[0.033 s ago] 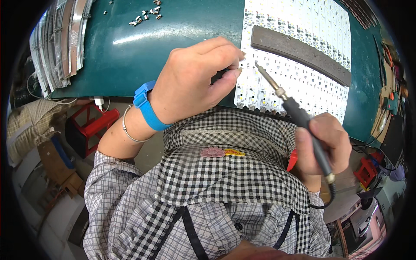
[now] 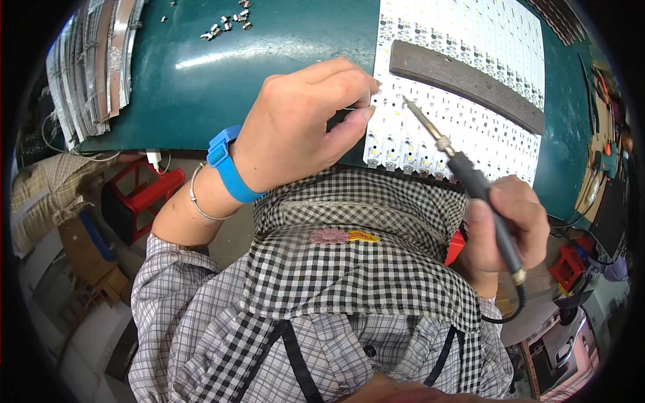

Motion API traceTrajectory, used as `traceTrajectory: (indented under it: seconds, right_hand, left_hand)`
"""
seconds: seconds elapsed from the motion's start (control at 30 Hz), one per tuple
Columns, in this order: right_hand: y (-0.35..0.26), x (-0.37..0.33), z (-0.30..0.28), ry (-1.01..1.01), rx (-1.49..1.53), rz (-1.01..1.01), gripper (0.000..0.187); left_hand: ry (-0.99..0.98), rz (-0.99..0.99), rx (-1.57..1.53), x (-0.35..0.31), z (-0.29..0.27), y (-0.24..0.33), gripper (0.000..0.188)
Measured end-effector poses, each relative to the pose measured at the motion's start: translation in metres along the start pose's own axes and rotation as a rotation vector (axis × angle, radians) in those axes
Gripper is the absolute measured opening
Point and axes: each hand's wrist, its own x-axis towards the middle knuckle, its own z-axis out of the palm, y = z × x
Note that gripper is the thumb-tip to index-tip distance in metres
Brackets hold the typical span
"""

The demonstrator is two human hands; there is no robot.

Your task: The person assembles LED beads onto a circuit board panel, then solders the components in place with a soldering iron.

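Note:
My right hand [image 2: 514, 225] is closed round the dark handle of a soldering iron [image 2: 467, 173]. Its metal tip points up and left, over the near part of a panel of white LED circuit boards [image 2: 487, 144]. Whether the tip touches a board I cannot tell. At the panel's left edge, my left hand [image 2: 306, 111] has thumb and forefinger drawn together in a pinch; what they hold, if anything, is too small to make out. A dark grey bar [image 2: 463, 82] lies slantwise across the boards, beyond the iron's tip.
Several small components [image 2: 227, 25] lie scattered on the green table mat [image 2: 201, 94] at the far left. Stacked metal-coloured strips [image 2: 94, 67] stand at the left end. Below the table edge is a red stool [image 2: 144, 201]. The iron's cord [image 2: 519, 302] hangs by my right wrist.
The soldering iron and my right hand have shifted slightly to the right, drawing the tip a little across the boards. My left hand has stayed in place.

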Motion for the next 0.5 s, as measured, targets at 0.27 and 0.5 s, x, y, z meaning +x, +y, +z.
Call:
traceTrajectory:
  seconds: [0.27,0.5]
  right_hand:
    - [0.022,-0.007,-0.051,0.325,0.066,-0.002,0.015]
    - [0.042,0.002,-0.114,0.626,-0.02,0.004,0.025]
  left_hand:
    - [-0.006,0.008,-0.02,0.0,0.0,0.001,0.013]
    - [0.006,0.0,-0.025,0.001,-0.001,0.002,0.012]
